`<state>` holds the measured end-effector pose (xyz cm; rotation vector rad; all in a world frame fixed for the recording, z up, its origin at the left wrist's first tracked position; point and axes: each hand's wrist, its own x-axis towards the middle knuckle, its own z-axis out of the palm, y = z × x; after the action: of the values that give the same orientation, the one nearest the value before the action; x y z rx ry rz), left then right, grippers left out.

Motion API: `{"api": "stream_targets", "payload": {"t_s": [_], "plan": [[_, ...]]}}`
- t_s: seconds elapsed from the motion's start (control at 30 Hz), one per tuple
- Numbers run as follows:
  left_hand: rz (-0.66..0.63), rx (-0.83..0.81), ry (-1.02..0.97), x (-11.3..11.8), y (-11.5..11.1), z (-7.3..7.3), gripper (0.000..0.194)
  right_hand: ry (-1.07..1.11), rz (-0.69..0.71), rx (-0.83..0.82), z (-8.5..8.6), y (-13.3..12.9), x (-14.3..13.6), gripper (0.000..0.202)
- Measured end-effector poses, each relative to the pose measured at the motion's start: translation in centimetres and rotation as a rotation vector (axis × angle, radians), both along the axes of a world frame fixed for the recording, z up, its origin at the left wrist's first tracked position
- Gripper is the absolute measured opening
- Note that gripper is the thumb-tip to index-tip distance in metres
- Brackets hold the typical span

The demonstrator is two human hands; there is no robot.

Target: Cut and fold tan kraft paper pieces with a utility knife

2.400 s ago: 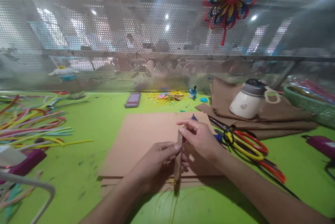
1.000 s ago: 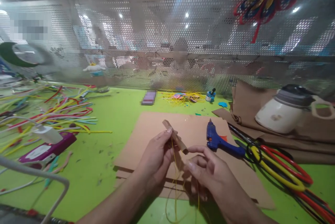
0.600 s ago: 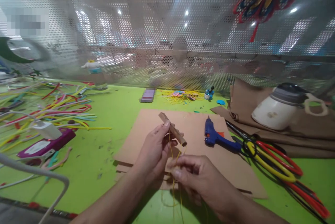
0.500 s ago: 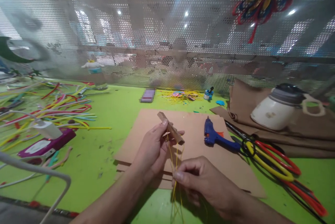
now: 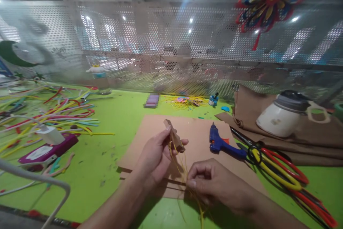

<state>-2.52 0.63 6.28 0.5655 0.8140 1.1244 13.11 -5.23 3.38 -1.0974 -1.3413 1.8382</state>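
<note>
A small folded brown strip (image 5: 175,139), which looks like paper or card, is held in my left hand (image 5: 157,154), thumb on top and fingers beneath. Thin yellow strings (image 5: 182,166) run down from its lower end toward my right hand (image 5: 211,182). That hand is closed, thumb against the bent index finger, with the strings pinched there; their loose ends hang below toward the table edge. Both hands are over stacked tan cardboard sheets (image 5: 150,125). A blue glue gun (image 5: 218,141) lies on the right side of the cardboard.
Scissors with yellow and red handles (image 5: 278,172) lie at right, before a white jug (image 5: 278,114) on folded brown material (image 5: 246,111). A purple power strip (image 5: 48,147) and coloured strips (image 5: 64,111) lie left. Behind are yellow strings (image 5: 179,104) and a small blue bottle (image 5: 213,99).
My right hand has moved slightly right with the strings, which now bend rather than hang straight. The brown strip has turned a little in my left hand. The whole view has shifted slightly downward.
</note>
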Motion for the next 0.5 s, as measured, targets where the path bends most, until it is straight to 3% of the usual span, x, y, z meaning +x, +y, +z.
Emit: {"api": "stream_targets", "payload": {"t_s": [0.13,0.3,0.5], "plan": [[-0.132,-0.032,0.009,0.1,-0.8,0.0,0.016,-0.111,-0.109,0.146,0.2,0.0,0.3,0.034],[-0.289,0.050,0.048,0.0,-1.7,-0.2,0.020,-0.487,-0.292,0.489,0.6,0.1,0.6,0.026],[-0.289,0.069,0.102,0.2,-1.6,-0.4,0.023,-0.559,-0.301,0.514,0.9,0.5,1.6,0.025]]}}
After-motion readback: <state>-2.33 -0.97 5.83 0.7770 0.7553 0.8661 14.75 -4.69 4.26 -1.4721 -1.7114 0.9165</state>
